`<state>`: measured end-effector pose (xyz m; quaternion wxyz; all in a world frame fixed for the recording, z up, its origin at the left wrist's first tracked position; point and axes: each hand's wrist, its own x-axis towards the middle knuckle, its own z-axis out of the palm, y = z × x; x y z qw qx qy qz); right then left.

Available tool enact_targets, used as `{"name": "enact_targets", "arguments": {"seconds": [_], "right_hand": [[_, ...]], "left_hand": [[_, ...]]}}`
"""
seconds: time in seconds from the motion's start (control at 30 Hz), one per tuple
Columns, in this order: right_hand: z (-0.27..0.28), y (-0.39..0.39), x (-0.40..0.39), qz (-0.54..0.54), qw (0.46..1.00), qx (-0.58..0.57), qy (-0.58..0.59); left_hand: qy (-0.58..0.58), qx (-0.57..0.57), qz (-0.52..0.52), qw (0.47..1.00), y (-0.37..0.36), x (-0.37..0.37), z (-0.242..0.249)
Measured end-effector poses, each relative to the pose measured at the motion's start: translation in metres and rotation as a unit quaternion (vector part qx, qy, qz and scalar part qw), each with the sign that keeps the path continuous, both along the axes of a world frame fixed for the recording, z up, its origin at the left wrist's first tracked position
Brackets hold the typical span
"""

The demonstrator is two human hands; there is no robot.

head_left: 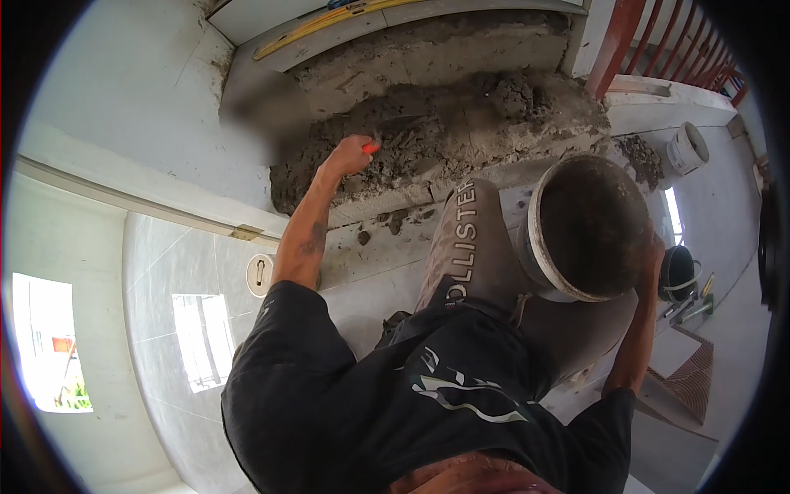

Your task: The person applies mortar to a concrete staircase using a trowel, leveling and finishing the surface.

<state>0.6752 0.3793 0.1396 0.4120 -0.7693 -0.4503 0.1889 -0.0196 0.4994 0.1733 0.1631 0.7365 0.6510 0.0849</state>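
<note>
My left hand (349,156) is closed around the orange-red handle of a trowel (371,148). Its grey blade lies over rough wet mortar (329,169) spread along a concrete step (527,160). A large white-rimmed bucket (539,247) is tilted above my right thigh, with its dark, dirty inside facing up. At the bucket's right side, my right hand (655,253) grips it; most of those fingers are hidden behind the wall of the bucket.
Yellow spirit level (329,37) rests on the upper step. Red railing (658,37) stands at upper right. On the right are a small white bucket (685,150), a black bucket (676,272), hand tools (699,308) and a tile with ridged adhesive (691,370). Mortar crumbs dot the floor.
</note>
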Motion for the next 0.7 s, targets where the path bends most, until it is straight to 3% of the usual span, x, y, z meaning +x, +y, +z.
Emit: {"name": "enact_targets", "arguments": {"seconds": [0.13, 0.23, 0.37, 0.47, 0.7], "right_hand": [[-0.002, 0.000, 0.004, 0.004, 1.000, -0.028, -0.001], [-0.005, 0.001, 0.005, 0.007, 1.000, -0.025, 0.004], [-0.007, 0.001, 0.006, -0.001, 1.000, -0.019, -0.018], [-0.009, 0.002, 0.010, 0.008, 1.000, -0.028, -0.003], [0.000, 0.003, 0.003, 0.013, 0.999, -0.030, 0.022]], "left_hand": [[0.031, -0.035, -0.012, 0.999, -0.034, 0.011, 0.030], [-0.025, -0.012, 0.008, 1.000, -0.040, 0.002, 0.017], [-0.008, -0.043, 0.025, 0.999, -0.049, 0.015, 0.016], [-0.038, 0.025, 0.033, 0.998, -0.054, 0.013, 0.007], [0.006, 0.025, 0.039, 0.999, -0.065, 0.020, 0.016]]}}
